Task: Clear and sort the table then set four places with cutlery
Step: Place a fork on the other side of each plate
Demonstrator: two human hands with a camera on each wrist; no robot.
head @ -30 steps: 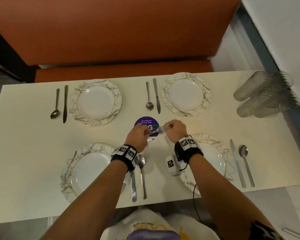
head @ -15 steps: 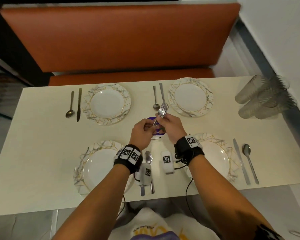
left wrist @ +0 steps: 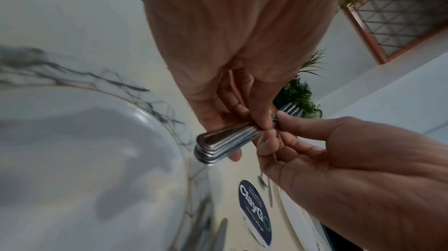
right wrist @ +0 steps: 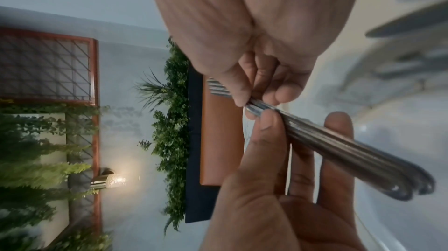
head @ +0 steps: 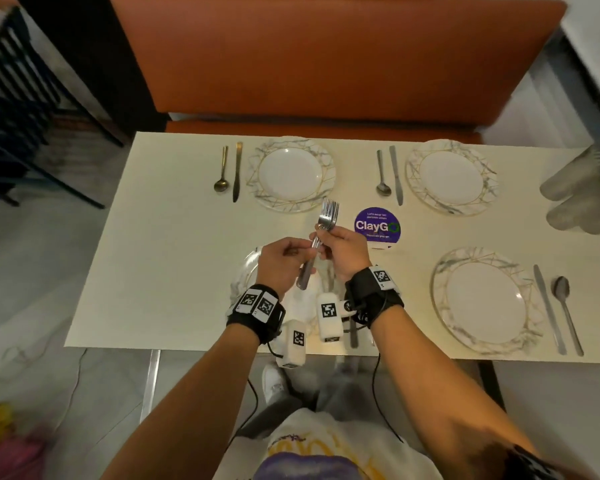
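A stack of several steel forks is held above the near left plate, tines pointing away from me. My left hand pinches the stacked handles near the middle. My right hand grips the necks just below the tines. In the right wrist view the handles fan slightly past the left thumb. Three more marbled plates lie on the table, each with a knife and a spoon beside it, such as the far left pair.
A purple round ClayGo sticker lies on the table's middle, right of my hands. Clear plastic cups lie stacked at the far right edge. An orange bench runs behind the table. A knife shows under my right wrist.
Both hands lifted the forks from over the sticker, tilted the tines up and away, and carried them left over the near left plate.
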